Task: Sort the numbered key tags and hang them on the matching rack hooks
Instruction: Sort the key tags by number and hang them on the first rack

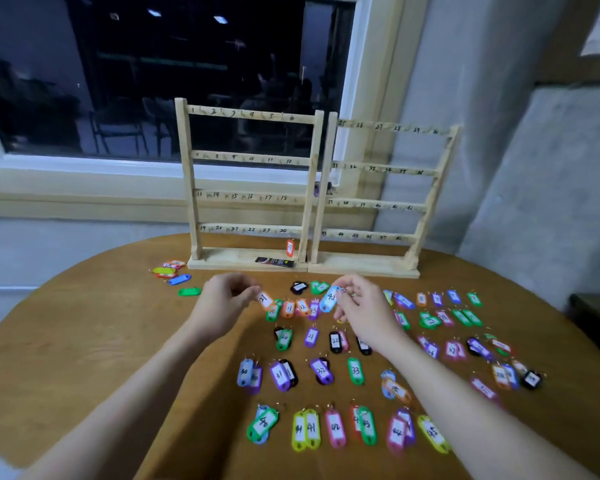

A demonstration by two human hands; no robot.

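An orange tag is pinched by the left hand and a light-blue tag by the right hand, both raised over rows of sorted tags covering the worktop. Two wooden racks are stood along the far edge; one red tag is hung on a bottom hook.

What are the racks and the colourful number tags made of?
The racks look like pale, unpainted wood: light tan bars with numbers handwritten on them. The tags look like shiny coloured plastic with white paper labels inside. Their small rings seem to be metal, though they are too small to tell for sure.
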